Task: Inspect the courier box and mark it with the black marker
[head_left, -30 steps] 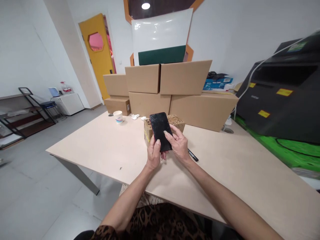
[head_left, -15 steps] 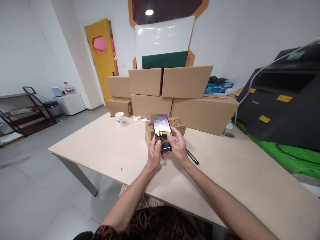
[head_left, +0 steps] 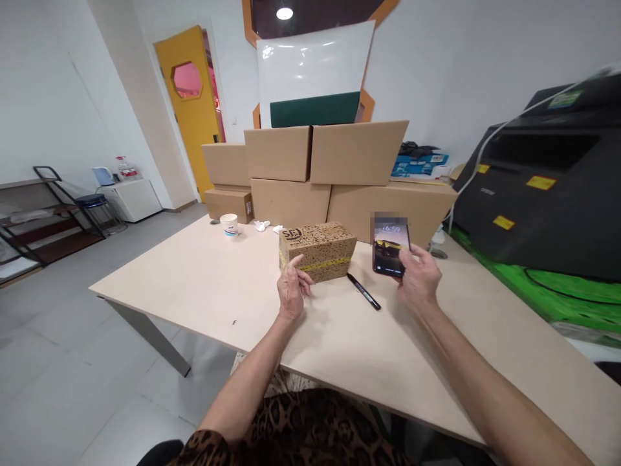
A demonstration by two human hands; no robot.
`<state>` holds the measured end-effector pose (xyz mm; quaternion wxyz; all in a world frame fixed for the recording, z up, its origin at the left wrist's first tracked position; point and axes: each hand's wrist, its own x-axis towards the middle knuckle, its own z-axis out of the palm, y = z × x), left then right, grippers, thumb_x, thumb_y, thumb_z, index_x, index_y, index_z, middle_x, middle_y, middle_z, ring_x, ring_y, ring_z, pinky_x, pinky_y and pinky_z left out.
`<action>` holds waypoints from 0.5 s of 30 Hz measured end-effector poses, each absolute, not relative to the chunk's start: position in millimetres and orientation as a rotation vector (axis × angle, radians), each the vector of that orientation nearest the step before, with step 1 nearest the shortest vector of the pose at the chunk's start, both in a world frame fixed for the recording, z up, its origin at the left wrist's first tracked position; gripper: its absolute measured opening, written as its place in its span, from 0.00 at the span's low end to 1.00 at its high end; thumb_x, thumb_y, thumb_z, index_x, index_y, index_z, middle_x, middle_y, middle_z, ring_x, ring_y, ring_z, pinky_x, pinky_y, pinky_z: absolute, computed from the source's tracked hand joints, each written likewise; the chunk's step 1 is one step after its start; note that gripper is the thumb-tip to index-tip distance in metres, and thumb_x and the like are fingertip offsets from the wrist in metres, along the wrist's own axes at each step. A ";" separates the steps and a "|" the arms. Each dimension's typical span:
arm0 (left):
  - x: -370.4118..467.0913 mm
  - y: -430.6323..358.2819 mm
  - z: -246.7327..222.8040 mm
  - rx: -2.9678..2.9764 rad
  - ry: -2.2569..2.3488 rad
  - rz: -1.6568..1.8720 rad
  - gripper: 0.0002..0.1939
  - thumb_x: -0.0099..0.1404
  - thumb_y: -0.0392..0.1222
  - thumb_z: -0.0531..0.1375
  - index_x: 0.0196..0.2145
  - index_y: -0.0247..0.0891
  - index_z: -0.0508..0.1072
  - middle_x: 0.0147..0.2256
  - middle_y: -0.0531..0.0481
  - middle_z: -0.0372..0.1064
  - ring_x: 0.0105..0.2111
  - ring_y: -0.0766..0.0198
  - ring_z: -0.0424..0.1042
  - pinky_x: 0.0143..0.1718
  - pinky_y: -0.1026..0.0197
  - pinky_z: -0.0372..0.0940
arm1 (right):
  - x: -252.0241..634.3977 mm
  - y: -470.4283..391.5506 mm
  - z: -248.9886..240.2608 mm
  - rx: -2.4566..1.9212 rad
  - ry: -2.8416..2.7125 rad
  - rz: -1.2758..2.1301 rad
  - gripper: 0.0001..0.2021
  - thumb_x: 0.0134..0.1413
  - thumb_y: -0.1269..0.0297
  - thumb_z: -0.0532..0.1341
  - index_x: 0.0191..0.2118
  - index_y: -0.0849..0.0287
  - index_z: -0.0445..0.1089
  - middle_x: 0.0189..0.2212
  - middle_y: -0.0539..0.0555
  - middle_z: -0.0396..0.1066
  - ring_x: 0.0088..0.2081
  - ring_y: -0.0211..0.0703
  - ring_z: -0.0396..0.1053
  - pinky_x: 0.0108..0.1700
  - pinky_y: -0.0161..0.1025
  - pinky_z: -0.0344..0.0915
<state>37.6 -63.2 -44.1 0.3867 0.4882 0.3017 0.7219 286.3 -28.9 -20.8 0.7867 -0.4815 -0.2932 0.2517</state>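
A smartphone (head_left: 389, 249) with a lit lock screen showing 16:59 is held in my right hand (head_left: 421, 275), over the right part of the table. My left hand (head_left: 292, 288) is empty, its fingers loosely bent and apart, in front of a small cardboard box (head_left: 320, 249). That box has a speckled print, black lettering on top and a yellow band along its side. Whether my left fingers touch it, I cannot tell. Between my hands a black marker pen (head_left: 363, 291) lies on the table, close to the box's right corner.
Stacked brown cartons (head_left: 291, 202) line the table's (head_left: 189, 272) back edge, topped by a dark green box (head_left: 315, 110). A paper cup (head_left: 229, 227) stands at the back left, near crumpled tissues (head_left: 262, 225). To the right sits a large black machine (head_left: 528, 188).
The smartphone has moved right, from both hands into my right hand alone. My left hand has let go of it and stays near the box, which is now more visible.
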 end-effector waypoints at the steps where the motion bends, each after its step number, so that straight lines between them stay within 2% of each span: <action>1: 37.6 -63.5 -44.0 1.250 0.775 1.843 0.40 0.67 0.75 0.56 0.54 0.34 0.78 0.22 0.53 0.71 0.15 0.70 0.63 0.17 0.67 0.59 | 299.1 -26.4 -25.9 -1.113 -0.613 0.532 0.32 0.37 0.44 0.72 0.47 0.57 0.71 0.35 0.53 0.77 0.33 0.46 0.77 0.32 0.41 0.75; 4: 37.6 -64.2 -44.1 1.276 0.786 1.853 0.37 0.67 0.75 0.58 0.49 0.35 0.79 0.21 0.54 0.71 0.15 0.70 0.62 0.17 0.66 0.58 | 324.9 -20.5 -44.1 -1.344 -0.611 0.532 0.26 0.40 0.46 0.69 0.44 0.58 0.71 0.34 0.55 0.76 0.34 0.47 0.76 0.30 0.39 0.73; 9: 37.2 -64.5 -44.9 1.325 0.809 1.868 0.36 0.68 0.74 0.57 0.48 0.36 0.79 0.21 0.54 0.71 0.15 0.70 0.62 0.17 0.66 0.56 | 334.7 -9.9 -73.1 -1.478 -0.652 0.578 0.19 0.40 0.52 0.69 0.37 0.59 0.71 0.27 0.52 0.74 0.31 0.48 0.76 0.30 0.42 0.74; 15: 36.5 -65.4 -44.1 1.341 0.820 1.862 0.34 0.69 0.72 0.57 0.48 0.37 0.79 0.21 0.53 0.71 0.15 0.70 0.62 0.17 0.66 0.56 | 337.7 -1.9 -89.4 -1.641 -0.815 0.559 0.18 0.48 0.52 0.66 0.40 0.62 0.75 0.25 0.52 0.76 0.31 0.49 0.77 0.33 0.42 0.75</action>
